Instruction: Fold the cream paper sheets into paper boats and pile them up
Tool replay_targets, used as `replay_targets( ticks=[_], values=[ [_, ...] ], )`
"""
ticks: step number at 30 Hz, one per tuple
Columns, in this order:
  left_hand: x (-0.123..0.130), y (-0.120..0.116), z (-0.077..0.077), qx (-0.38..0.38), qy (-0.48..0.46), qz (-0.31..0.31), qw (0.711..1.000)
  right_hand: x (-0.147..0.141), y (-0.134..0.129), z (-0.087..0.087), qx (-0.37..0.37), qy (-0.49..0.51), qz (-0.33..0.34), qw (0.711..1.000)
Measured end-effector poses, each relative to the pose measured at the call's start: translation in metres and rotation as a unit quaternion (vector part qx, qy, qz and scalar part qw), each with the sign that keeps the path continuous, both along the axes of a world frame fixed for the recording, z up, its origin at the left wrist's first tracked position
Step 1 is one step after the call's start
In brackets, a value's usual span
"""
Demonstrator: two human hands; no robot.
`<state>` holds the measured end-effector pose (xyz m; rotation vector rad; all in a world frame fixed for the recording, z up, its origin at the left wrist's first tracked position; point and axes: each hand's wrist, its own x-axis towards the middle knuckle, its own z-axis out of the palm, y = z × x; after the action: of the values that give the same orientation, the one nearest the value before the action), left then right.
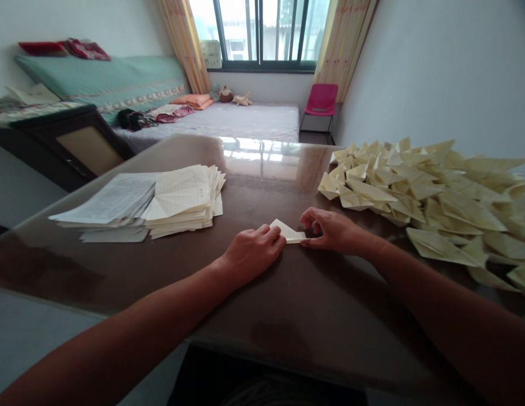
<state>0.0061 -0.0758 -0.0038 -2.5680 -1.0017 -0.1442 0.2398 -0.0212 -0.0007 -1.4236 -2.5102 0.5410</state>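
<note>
A small folded sheet of paper (287,232) lies on the brown table in front of me, with a pointed flap rising at its top and a narrow strip along its lower edge. My left hand (256,247) covers its left end, fingers bent and pressed onto it. At the right end is my right hand (330,230), its thumb at the paper's corner and its index finger curled above, with a gap between them. To the left sits a stack of creased paper sheets (181,194). On the right, a large heap of folded paper boats (414,186) spreads over the table.
The glossy table (262,316) reflects the window (260,34). Beyond it stand a bed (254,121) with cloths and soft toys, and a pink chair (321,100). A dark cabinet (76,144) is at the left, a white wall at the right.
</note>
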Motion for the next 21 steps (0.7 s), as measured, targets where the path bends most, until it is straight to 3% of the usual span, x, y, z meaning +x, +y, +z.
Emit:
replay_targets(
  ticks=[6, 14, 21],
  values=[
    [0.0027, -0.0034, 0.0010, 0.004, 0.008, -0.019, 1.000, -0.0001, -0.0024, 0.0048, -0.036, -0.017, 0.007, 0.999],
    [0.0028, -0.0038, 0.0009, 0.009, 0.010, -0.016, 1.000, -0.0050, -0.0033, 0.0056, -0.019, -0.020, 0.009, 1.000],
    [0.0037, -0.0040, 0.0002, 0.018, 0.007, -0.007, 1.000, -0.0066, -0.0055, 0.0048, -0.079, 0.085, -0.008, 0.993]
  ],
)
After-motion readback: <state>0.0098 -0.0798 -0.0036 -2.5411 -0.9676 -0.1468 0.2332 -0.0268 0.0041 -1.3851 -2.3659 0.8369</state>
